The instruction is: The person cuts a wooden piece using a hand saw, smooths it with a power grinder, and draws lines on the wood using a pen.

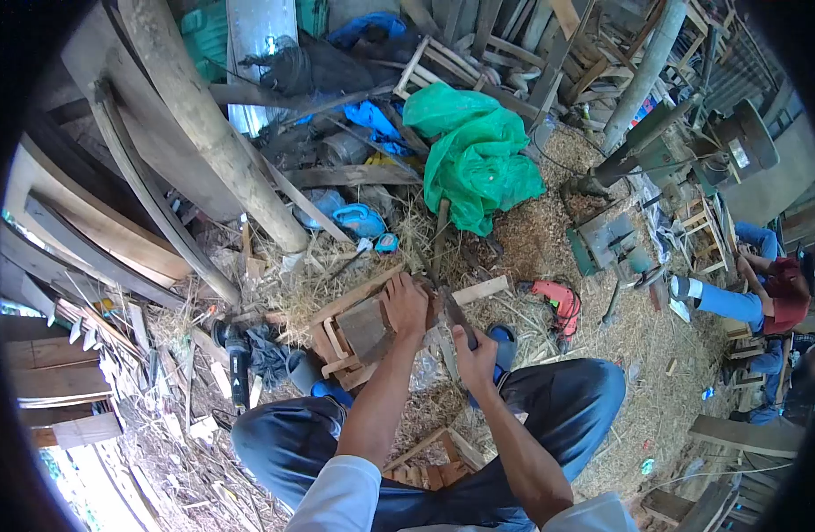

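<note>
My right hand (476,359) is closed round the handle of a knife-like tool with a broad dark blade (454,312). The blade points up and away, beside a small brown piece of wood (434,310). My left hand (406,303) bends its fingers over that piece and seems to press it against a low wooden block (361,326) between my feet. Part of the piece is hidden under the fingers. A light strip of wood (480,290) lies just past the blade. Small wooden frame parts (339,346) rest at the block's left side.
A red power drill (560,306) lies to the right, an angle grinder (237,363) to the left. Ahead are a green plastic sheet (474,155) and a leaning post (212,124). A machine stand (616,235) is at right, with another person (775,288) seated beyond. Shavings cover the ground.
</note>
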Tool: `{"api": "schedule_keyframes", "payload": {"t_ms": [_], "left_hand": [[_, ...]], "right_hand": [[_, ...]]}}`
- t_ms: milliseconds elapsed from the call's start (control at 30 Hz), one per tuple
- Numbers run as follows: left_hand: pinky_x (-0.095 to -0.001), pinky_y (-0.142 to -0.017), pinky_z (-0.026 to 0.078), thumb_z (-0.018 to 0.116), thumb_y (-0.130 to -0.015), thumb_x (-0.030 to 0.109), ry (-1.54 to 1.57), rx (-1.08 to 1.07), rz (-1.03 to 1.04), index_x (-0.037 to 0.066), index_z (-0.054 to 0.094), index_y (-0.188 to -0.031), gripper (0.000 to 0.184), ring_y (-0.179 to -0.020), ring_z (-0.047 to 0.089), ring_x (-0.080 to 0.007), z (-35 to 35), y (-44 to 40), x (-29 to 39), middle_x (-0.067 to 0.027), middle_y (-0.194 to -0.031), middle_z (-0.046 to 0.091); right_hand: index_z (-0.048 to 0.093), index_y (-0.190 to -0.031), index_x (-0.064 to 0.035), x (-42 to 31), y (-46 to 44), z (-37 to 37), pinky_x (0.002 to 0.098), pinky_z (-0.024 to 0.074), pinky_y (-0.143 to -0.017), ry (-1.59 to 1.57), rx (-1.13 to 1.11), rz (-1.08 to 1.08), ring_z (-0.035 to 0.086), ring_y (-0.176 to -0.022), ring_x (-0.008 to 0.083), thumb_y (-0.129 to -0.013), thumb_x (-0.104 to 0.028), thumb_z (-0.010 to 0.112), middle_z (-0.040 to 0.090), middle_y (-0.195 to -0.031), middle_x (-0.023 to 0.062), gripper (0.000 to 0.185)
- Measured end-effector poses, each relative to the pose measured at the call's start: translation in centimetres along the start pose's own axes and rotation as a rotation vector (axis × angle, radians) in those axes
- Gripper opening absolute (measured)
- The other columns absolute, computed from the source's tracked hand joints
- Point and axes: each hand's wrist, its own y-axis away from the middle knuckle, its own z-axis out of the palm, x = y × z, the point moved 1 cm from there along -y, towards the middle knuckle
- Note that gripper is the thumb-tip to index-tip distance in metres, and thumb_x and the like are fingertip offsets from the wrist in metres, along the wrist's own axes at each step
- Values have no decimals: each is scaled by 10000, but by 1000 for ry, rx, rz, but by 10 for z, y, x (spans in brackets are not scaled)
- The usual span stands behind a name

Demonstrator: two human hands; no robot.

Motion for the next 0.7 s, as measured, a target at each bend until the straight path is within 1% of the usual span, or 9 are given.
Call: {"api": "schedule_keyframes", "payload": {"t_ms": [133, 200, 333, 367, 467, 533, 600, 633, 700], "left_hand": [[-451, -919, 382, 540, -864, 178, 57, 161, 138, 28, 536, -1027, 222, -1068, 500, -320, -3, 14, -4, -153, -1088, 535], [-462, -930, 369, 539, -865, 176, 110, 38, 389, 36, 528, -1023, 211, -1093, 469, -330, -12, 19, -10, -165, -1101, 508], [-465, -1057, 308, 560, -845, 146, 11, -97, 730, -3, 501, -1181, 372, -1224, 408, -328, -35, 36, -23, -189, -1251, 472], [-453, -1091, 289, 601, -806, 133, -64, -320, 694, -22, 451, -1262, 505, -1290, 369, -334, -41, 34, -24, -206, -1325, 442], [-439, -1090, 283, 662, -745, 140, -193, -310, 761, -12, 426, -1286, 609, -1306, 352, -337, -40, 28, -26, -201, -1368, 406], [-440, -997, 397, 703, -733, 169, -126, -113, 802, -26, 415, -1276, 645, -1197, 491, -370, -66, 17, -10, -232, -1261, 525], [-488, -808, 492, 673, -784, 180, 70, -591, 338, -38, 415, -1235, 564, -960, 619, -412, -116, 6, 12, -244, -1020, 642], [-530, -668, 499, 639, -822, 206, 187, -370, 500, -35, 458, -1173, 462, -801, 642, -439, -126, 0, 7, -240, -859, 662], [-526, -672, 497, 641, -815, 208, 124, -365, 478, -27, 484, -1144, 434, -822, 642, -431, -149, -9, 0, -240, -880, 662]], "right_hand": [[608, -719, 51, 14, 8, 0, 339, 361, -484, -23, 113, -16, 424, -498, 114, -874, -353, 677, 490, -509, 76, 438], [647, -777, 24, 18, 9, -3, 387, 402, -502, -20, 42, 27, 473, -461, 210, -863, -387, 659, 503, -510, 132, 420], [616, -713, 51, 7, 13, -9, 369, 380, -509, -92, 40, 5, 458, -505, 140, -875, -412, 657, 505, -513, 100, 491], [616, -713, 51, 4, 12, -11, 369, 380, -509, -102, 46, -12, 458, -505, 140, -875, -412, 657, 505, -513, 100, 491], [647, -777, 30, -6, 7, -17, 365, 380, -503, -99, -4, -15, 458, -514, 130, -864, -341, 652, 489, -517, 70, 382], [615, -708, 33, -28, 6, -30, 355, 376, -509, -167, -41, -5, 450, -520, 128, -864, -433, 661, 484, -516, 41, 493], [622, -725, 31, -52, 1, -38, 343, 376, -502, -151, -58, -76, 450, -525, 117, -873, -428, 650, 488, -534, 33, 483], [623, -728, 34, -61, -4, -42, 340, 374, -497, -141, -120, -105, 440, -516, 117, -879, -419, 646, 503, -545, 31, 478], [642, -762, 44, -92, -16, -54, 338, 392, -491, -83, -233, -180, 500, -515, 122, -882, -389, 637, 526, -528, 38, 449]]}}
